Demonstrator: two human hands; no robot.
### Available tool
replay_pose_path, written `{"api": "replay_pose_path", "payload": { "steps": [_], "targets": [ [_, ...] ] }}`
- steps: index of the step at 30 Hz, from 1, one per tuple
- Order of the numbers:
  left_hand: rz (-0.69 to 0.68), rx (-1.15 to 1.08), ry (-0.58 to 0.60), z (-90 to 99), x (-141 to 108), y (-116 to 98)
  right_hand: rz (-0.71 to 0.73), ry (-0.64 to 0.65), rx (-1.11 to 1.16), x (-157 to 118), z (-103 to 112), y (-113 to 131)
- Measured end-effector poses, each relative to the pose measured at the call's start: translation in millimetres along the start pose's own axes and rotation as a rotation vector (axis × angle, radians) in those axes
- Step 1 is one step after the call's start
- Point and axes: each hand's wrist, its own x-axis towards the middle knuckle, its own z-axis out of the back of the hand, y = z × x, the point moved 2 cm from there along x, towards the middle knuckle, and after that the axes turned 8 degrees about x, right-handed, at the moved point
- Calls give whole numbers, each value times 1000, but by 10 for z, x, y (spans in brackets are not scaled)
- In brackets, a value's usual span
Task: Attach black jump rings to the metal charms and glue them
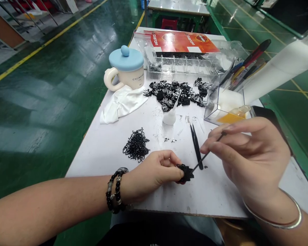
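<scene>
1. Your left hand (154,172) pinched a small black part (188,173) between thumb and fingers, low over the near side of the table (166,201).
2. Your right hand (254,159) gripped a thin black rod (207,155) between thumb and fingertips, slanting down to the part; whether its tip had gone in or only touched, you couldn't be told from this view.
3. So this one part looked to be mid-work, in hand and under the rod.
4. Beyond your hands, black tweezers (195,145) lay unused, with a pile of black hooks (136,145) off to the left; plenty of those were left.
5. Two silver bits (170,140) lay loose between them, short of a white bottle (169,118).
6. Farther off, you had a big heap of black-and-silver parts (178,94); done or waiting, it was impossible to say.
7. Behind that stood a clear tray (177,65) with dark pieces in it, their stage equally unclear.
</scene>
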Motion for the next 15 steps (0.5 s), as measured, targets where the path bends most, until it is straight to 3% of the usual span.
{"api": "replay_pose_path", "payload": {
  "steps": [3, 7, 12, 15],
  "targets": [
    [1, -9, 3, -5, -8, -2, 36, -19, -15, 16, 25, 19],
    [-8, -11, -5, -12, -14, 1, 218, -118, -43, 127, 165, 60],
    [-49, -5, -35, 3, 11, 30, 537, -412, -278, 321, 523, 60],
    [-66, -8, -29, 32, 36, 88, 645, -551, -471, 429, 788, 34]
  ]
}}
